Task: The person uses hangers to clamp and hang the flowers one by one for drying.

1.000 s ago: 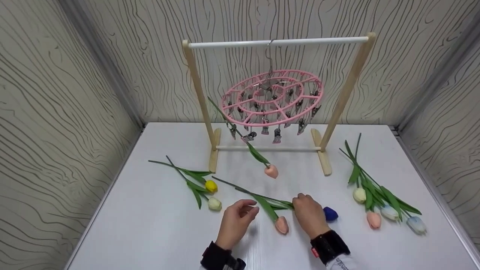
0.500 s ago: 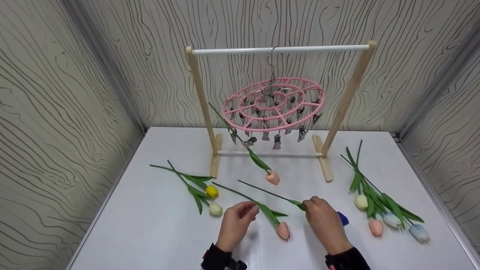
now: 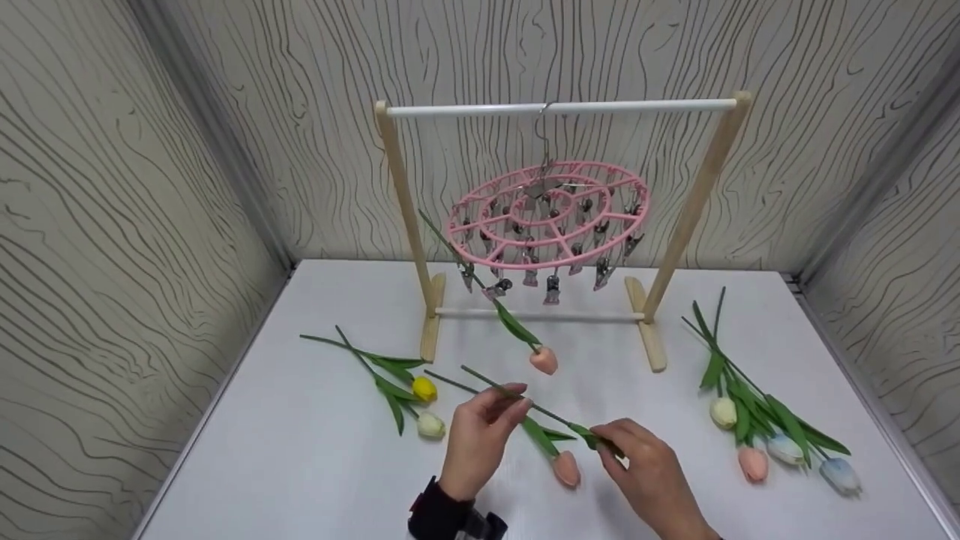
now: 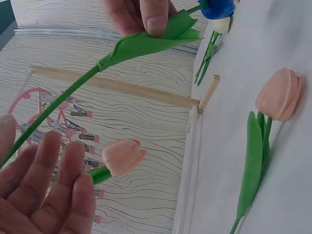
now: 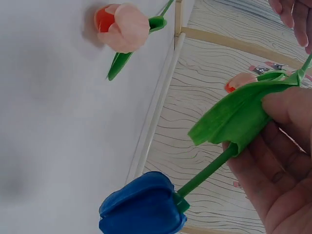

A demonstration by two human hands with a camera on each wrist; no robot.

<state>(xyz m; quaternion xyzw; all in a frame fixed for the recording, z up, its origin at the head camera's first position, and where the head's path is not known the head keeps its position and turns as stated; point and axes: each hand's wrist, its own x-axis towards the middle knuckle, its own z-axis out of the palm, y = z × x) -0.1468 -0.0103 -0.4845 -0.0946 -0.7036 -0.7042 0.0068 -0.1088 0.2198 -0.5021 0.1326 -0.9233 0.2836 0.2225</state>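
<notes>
My right hand (image 3: 649, 469) pinches the leaves of a blue artificial tulip (image 5: 141, 204) between thumb and fingers. Its bloom is hidden behind that hand in the head view but shows in both wrist views. The green stem (image 3: 551, 415) slants up to the left, raised over the table. It passes between the thumb and fingers of my left hand (image 3: 480, 442), which are spread apart around it in the left wrist view. Below, a peach tulip (image 3: 567, 469) lies on the table, its stem partly hidden by my left hand.
A pink round clip hanger (image 3: 517, 266) hangs from a wooden rack (image 3: 403, 187), with another peach tulip (image 3: 544, 360) held in one clip. Yellow (image 3: 424, 388) and white (image 3: 430, 426) tulips lie left. Several more tulips (image 3: 754, 463) lie in a bunch at the right.
My right hand has drawn the blue tulip away from the peach one, then lifted and turned it. My left hand has moved up and right to its stem.
</notes>
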